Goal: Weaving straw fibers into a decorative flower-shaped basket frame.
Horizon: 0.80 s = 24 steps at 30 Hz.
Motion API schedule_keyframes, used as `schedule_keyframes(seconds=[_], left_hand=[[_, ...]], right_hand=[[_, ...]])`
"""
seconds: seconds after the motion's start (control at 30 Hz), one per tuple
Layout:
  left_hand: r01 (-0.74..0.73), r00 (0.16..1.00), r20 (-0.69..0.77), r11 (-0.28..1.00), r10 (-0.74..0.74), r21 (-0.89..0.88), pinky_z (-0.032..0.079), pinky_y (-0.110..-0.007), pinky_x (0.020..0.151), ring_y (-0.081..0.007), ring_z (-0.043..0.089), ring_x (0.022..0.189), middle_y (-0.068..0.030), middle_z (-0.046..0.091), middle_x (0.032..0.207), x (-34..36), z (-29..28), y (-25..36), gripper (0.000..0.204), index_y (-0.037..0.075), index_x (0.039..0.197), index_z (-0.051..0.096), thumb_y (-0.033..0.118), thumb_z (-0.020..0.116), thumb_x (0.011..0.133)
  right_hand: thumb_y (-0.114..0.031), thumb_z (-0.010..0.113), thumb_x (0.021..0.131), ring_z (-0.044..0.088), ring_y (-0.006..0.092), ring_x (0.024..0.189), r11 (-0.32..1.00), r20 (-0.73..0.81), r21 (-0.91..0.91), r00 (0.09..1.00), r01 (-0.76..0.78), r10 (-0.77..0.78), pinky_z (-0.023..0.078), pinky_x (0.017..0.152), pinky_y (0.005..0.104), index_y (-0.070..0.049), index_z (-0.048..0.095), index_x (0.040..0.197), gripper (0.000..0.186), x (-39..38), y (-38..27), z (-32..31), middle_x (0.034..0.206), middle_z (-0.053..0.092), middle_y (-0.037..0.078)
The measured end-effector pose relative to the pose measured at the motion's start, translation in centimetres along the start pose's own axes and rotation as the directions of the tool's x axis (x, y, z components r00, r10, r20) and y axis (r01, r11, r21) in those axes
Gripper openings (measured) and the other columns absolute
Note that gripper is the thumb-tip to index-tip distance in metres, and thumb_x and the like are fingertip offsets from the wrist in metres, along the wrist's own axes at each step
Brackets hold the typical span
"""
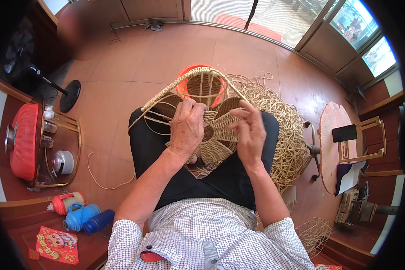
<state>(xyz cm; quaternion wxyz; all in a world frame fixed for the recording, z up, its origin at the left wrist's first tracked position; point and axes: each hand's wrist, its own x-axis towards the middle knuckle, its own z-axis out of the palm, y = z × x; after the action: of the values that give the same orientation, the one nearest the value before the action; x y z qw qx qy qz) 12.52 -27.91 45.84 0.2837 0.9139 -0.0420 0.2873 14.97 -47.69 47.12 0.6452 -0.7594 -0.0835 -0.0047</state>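
Note:
A half-woven straw piece (pixel 216 139) with petal-like sections, a braided arched rim and bare frame strands rests between my knees. My left hand (pixel 186 126) is on its middle, fingers curled closed on the weave and strands near the centre. My right hand (pixel 251 135) is over the right sections, its fingers loosely bent and apart; any thin strand between them is too small to make out. Behind the piece sits an orange-red plastic container (pixel 183 78), partly hidden. A large tangled heap of straw cord (pixel 285 144) lies at my right.
At left are a fan (pixel 69 96), a low stand (pixel 67 123) with red basin and kettle, and flasks (pixel 81 218). At right are a round board (pixel 328 117) with a wooden frame, and a chair base (pixel 315 153). A glass door (pixel 274 18) is ahead; a blurred shape stands upper left.

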Motion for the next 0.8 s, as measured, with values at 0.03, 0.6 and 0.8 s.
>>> schedule_keyframes(seconds=[0.03,0.6,0.8], left_hand=[[0.0,1.0,-0.009,1.0,0.0,0.002,0.058,-0.049,0.087,-0.0349,0.067,0.1,-0.0136,0.064,0.105,0.0,-0.1,0.1,0.014,0.001,0.107,0.074,0.0,0.069,0.094],[0.032,0.999,0.026,0.998,-0.031,-0.055,0.056,-0.049,0.091,-0.0371,0.067,0.102,-0.0148,0.065,0.106,-0.1,-0.2,-0.1,0.017,0.001,0.112,0.074,0.0,0.07,0.096],[0.01,1.0,0.011,1.0,-0.01,-0.028,0.056,-0.048,0.09,-0.0374,0.067,0.102,-0.015,0.064,0.105,0.0,0.0,-0.3,0.015,-0.001,0.11,0.073,-0.003,0.071,0.096]], right_hand=[[0.007,0.052,0.103,0.08,0.0227,0.093,0.99,0.058,-0.126,0.997,0.064,-0.057,0.064,0.083,0.0361,-0.001,0.049,0.159,0.056,-0.2,0.0,0.5,0.121,0.08,0.017],[-0.003,0.059,0.099,0.073,0.0581,0.096,0.792,0.184,-0.567,0.972,0.227,-0.147,0.059,0.08,0.0645,-0.005,0.009,0.176,0.092,2.6,-2.3,7.1,0.141,0.063,0.041],[0.0,0.057,0.097,0.073,0.0571,0.096,0.79,0.349,-0.494,0.915,0.362,-0.201,0.059,0.079,0.0645,-0.007,0.01,0.176,0.092,4.1,-1.8,4.4,0.126,0.069,0.042]])
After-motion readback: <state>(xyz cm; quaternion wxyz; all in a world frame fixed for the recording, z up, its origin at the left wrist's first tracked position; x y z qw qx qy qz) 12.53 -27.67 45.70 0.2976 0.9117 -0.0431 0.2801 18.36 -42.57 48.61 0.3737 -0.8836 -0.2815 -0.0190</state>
